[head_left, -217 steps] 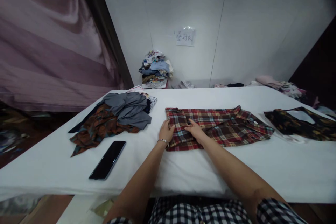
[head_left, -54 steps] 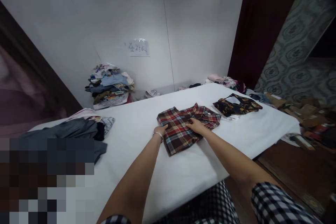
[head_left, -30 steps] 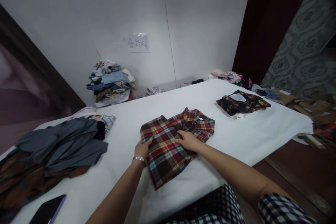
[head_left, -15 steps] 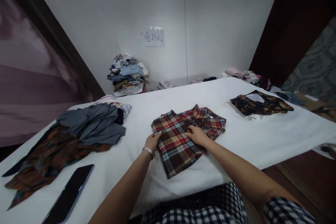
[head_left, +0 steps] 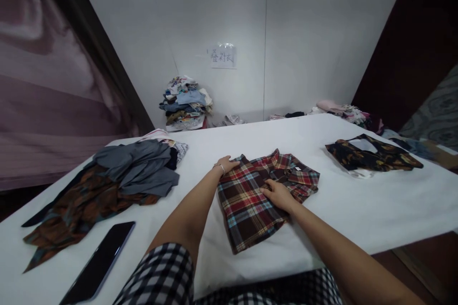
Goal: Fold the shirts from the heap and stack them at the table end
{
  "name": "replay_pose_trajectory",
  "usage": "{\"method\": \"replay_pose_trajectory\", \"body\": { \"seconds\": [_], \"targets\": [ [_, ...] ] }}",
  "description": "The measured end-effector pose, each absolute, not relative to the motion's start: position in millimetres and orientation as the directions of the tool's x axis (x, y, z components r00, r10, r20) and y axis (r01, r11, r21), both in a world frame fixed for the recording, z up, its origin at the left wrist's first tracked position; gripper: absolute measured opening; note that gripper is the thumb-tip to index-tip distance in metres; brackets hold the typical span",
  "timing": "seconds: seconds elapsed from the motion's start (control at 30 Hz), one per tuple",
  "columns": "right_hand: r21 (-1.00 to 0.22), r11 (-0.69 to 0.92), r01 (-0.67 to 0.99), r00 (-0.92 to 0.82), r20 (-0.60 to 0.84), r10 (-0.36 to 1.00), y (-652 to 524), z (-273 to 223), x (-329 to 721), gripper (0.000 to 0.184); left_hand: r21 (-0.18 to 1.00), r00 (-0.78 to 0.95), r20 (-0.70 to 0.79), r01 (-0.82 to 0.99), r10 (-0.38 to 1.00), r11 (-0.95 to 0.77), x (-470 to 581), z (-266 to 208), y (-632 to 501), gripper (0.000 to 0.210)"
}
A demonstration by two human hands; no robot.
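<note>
A brown, red and yellow plaid shirt (head_left: 246, 200) lies partly folded on the white-covered table (head_left: 193, 157), its collar pointing away from me. My left hand (head_left: 228, 165) reaches to the shirt's far left corner, with fingers stretched out over the edge. Resting on the middle of the shirt is my right hand (head_left: 279, 195), its fingers extended and nothing visible in its grasp. A folded black shirt with a gold pattern (head_left: 375, 152) sits to the right.
Loose grey (head_left: 143, 164) and brown patterned garments (head_left: 82, 205) are heaped at the left. A dark phone (head_left: 100, 262) lies by the near left edge. Piled clothes (head_left: 186, 105) stand against the wall below a paper sign (head_left: 223, 56). More clothes (head_left: 339, 107) lie beyond the far right edge.
My left hand has moved from the shirt's left side up to its far left corner. My right hand stays on the shirt. The view has shifted slightly left.
</note>
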State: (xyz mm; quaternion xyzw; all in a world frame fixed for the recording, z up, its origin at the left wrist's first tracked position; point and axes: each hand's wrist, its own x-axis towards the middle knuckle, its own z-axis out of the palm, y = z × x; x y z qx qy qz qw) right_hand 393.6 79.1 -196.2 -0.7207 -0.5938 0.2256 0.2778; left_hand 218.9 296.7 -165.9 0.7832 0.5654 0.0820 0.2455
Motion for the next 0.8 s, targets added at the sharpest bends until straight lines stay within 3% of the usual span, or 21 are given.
{"method": "replay_pose_trajectory", "body": {
  "seconds": [0.2, 0.33, 0.5, 0.8],
  "targets": [
    [-0.680, -0.140, 0.720, 0.195, 0.004, 0.981, 78.8, -195.3, 392.9, 0.028, 0.305, 0.404, -0.220, 0.893, 0.888, -0.331, 224.7, -162.0, 299.1, 0.043],
    [-0.697, -0.119, 0.708, 0.182, 0.018, 0.983, 79.4, -197.3, 394.7, 0.028, 0.286, 0.452, -0.193, 0.875, 0.871, -0.391, 225.2, -151.7, 298.9, 0.029],
    [-0.723, -0.117, 0.681, 0.193, 0.023, 0.981, 79.5, -200.9, 396.0, 0.030, 0.340, 0.510, -0.114, 0.826, 0.853, -0.449, 228.3, -128.9, 303.1, 0.038],
    [-0.713, -0.113, 0.692, 0.181, 0.021, 0.983, 77.2, -192.8, 393.8, 0.029, 0.284, 0.364, -0.238, 0.913, 0.900, -0.294, 223.4, -159.9, 304.7, 0.045]
  ]
}}
